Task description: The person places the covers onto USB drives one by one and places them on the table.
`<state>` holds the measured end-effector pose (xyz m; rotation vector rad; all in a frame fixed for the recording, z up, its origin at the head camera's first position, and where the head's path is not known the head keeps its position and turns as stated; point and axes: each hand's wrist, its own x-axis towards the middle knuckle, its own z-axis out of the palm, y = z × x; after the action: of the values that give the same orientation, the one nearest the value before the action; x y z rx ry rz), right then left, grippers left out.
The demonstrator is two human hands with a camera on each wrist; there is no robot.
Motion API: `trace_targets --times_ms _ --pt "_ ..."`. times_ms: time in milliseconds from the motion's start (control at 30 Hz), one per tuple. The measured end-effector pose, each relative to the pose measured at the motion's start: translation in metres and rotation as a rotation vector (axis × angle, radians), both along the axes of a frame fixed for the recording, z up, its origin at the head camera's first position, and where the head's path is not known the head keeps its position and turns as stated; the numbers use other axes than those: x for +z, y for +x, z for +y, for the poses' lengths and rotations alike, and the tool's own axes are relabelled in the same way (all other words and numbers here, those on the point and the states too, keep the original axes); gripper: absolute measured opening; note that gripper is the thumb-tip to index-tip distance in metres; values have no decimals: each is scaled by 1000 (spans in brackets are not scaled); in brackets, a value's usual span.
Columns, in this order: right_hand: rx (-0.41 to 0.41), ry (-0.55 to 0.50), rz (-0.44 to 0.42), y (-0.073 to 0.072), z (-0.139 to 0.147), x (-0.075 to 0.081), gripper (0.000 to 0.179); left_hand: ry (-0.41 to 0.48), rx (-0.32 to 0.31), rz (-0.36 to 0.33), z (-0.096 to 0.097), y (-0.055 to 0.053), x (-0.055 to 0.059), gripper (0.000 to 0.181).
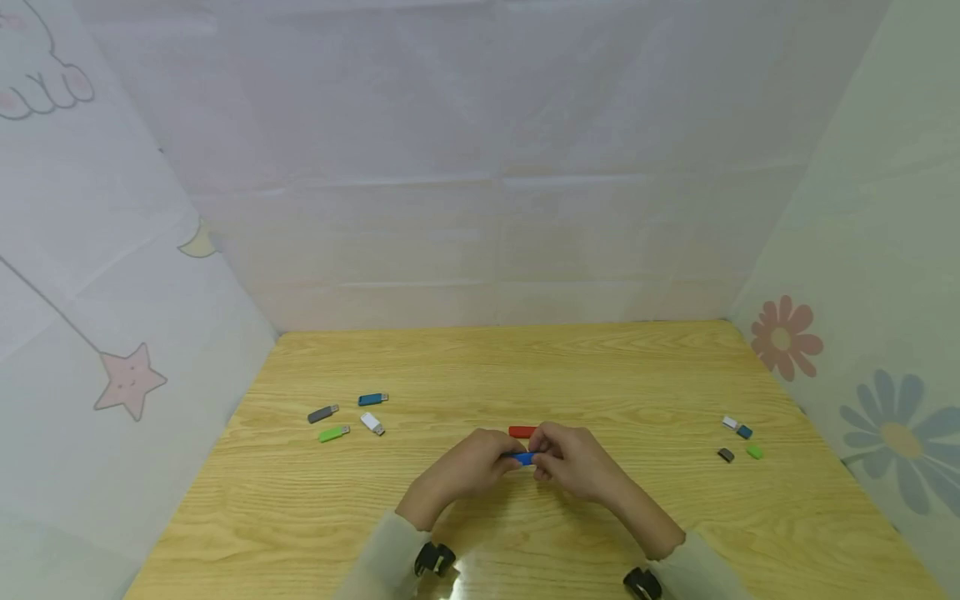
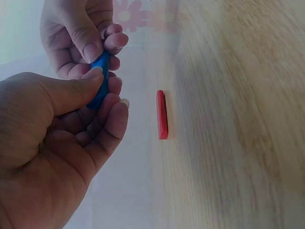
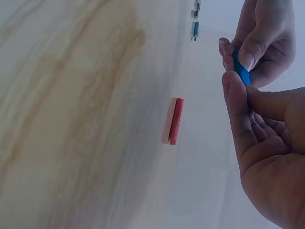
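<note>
Blue USB stick: smooth plastic. Red USB stick, twelve o'clock of it: smooth plastic. Green USB stick, nine o'clock: plastic body, metal plug. Green cap, three o'clock: plastic. Tabletop: wood grain, glossy at seven o'clock. Backdrop: matt, creased; cloth or paper unclear.

Wood-grain table, and there, mid-table, red stick! Over left: blue stick, gray stick, green stick, white stick, metal plugs showing. Now right, loosely clustered: white cap, blue cap, gray cap, green cap.
</note>
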<state>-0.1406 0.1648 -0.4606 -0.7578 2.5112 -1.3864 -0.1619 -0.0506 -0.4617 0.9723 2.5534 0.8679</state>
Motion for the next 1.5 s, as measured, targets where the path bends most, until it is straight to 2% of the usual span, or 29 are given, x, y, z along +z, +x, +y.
trace_targets --times_ms 233,400,500,700,867,1033,1167,1300,1500 --pt "-21 15 -18 -2 -2 0 9 7 -4 -29 -2 -5 0 21" --pt "-25 143 35 -6 -1 -1 10 2 9 -74 0 -9 -1 19" --pt "-38 218 84 -8 -1 -3 14 0 33 -103 2 -10 0 20" --pt "-76 248 120 -10 -1 -5 15 -2 102 -101 6 -9 0 22" --pt "-142 308 138 -12 -3 -5 12 -32 156 -34 10 -9 -1 17" --pt "-190 382 173 -15 -6 -7 10 -78 158 88 15 -12 -7 12" --pt "-187 415 160 -18 -8 -9 8 -120 164 152 17 -14 -14 8" --pt "-193 449 132 -19 -11 -11 8 -129 163 179 19 -15 -17 2" --pt "-192 503 112 -19 -15 -13 10 -188 169 216 21 -15 -20 5"
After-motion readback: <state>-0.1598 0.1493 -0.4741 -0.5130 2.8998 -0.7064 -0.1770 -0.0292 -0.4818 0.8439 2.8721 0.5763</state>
